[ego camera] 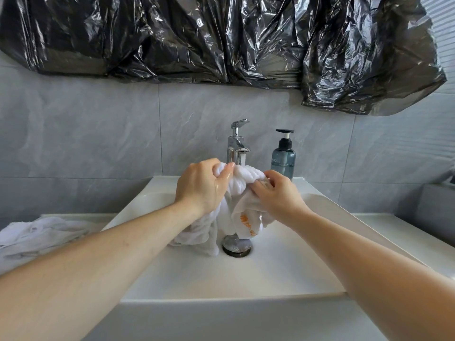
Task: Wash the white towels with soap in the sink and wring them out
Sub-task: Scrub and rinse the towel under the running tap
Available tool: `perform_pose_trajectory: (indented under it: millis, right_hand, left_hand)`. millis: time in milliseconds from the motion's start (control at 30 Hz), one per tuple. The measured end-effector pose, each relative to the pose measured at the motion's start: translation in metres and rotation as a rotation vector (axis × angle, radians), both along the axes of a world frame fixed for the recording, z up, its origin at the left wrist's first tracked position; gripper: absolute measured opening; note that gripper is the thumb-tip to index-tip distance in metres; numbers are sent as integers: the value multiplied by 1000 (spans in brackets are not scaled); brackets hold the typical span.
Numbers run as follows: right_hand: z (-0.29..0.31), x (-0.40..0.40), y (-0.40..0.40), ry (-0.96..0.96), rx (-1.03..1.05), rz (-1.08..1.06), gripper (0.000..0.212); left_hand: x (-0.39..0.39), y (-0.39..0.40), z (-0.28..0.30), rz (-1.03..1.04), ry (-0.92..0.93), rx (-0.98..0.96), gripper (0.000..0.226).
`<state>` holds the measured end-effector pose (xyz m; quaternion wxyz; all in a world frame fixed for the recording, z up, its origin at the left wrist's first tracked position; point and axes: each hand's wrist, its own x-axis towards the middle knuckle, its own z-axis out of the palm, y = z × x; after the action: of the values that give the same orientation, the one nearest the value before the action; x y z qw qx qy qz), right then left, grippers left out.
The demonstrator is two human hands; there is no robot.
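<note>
Two hands, left hand (200, 187) and right hand (279, 195), grip one bunched white towel (242, 193) over the sink (283, 267). Its tail touches the basin by the drain (236, 246). Another towel (37, 233) lies on the counter

A bathroom: white basin (283, 267) with chrome tap (236, 141), pump soap bottle (283, 156), grey tiled wall (98, 134).

i can't read the orange print on the white towel (246, 217): it is folded and partly tucked away. my left hand (200, 187) and right hand (278, 195) cover parts of the bunched top. the second towel (37, 236) runs off the left edge. the soap bottle (283, 157) label is too small to read.
</note>
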<state>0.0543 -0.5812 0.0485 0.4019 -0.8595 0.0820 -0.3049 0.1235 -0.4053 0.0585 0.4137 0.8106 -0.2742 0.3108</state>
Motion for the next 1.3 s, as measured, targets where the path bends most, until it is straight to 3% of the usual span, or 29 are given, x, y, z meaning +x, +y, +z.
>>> perform_pose_trajectory:
  millis: [133, 267, 300, 400, 467, 533, 767, 833, 1000, 1067, 1133, 1200, 1300]
  right_hand:
    - [4, -3, 2, 132, 102, 89, 20]
    - [-3, -3, 5, 361, 130, 192, 69]
    - [-4, -4, 6, 405, 63, 209, 67]
    - [-7, -5, 6, 404, -136, 193, 36]
    - [-8, -3, 6, 352, -124, 190, 23]
    - [-7, -1, 7, 297, -109, 180, 29]
    - [3, 2, 0, -70, 165, 22, 18]
    - [4, -1, -1, -107, 201, 22, 22]
    - [2, 1, -2, -136, 283, 38, 23]
    - [2, 1, -2, -124, 316, 78, 25]
    - [3, 0, -1, -88, 327, 128, 25]
    - [4, -4, 0, -5, 269, 149, 20]
    - [1, -11, 3, 265, 169, 233, 56]
  left_hand:
    - [1, 1, -2, 2, -26, 12, 46]
    - [2, 2, -6, -161, 64, 100, 27]
    - [1, 1, -8, -214, 84, 134, 21]
    - [-4, -1, -12, -317, 61, 193, 4]
    - [-7, -2, -11, -336, 31, 177, 12]
    - [-9, -3, -8, -355, 47, 138, 22]
    - [-7, 3, -1, -454, 454, 20, 78]
    - [-4, 2, -5, -426, 506, 131, 79]
    - [-6, 5, -21, -478, 688, 604, 32]
    - [-1, 5, -21, -255, 525, 757, 12]
    - [5, 3, -22, -108, 406, 703, 15]
    - [12, 2, -21, -114, 373, 501, 12]
    - [18, 2, -13, -153, 361, 163, 8]
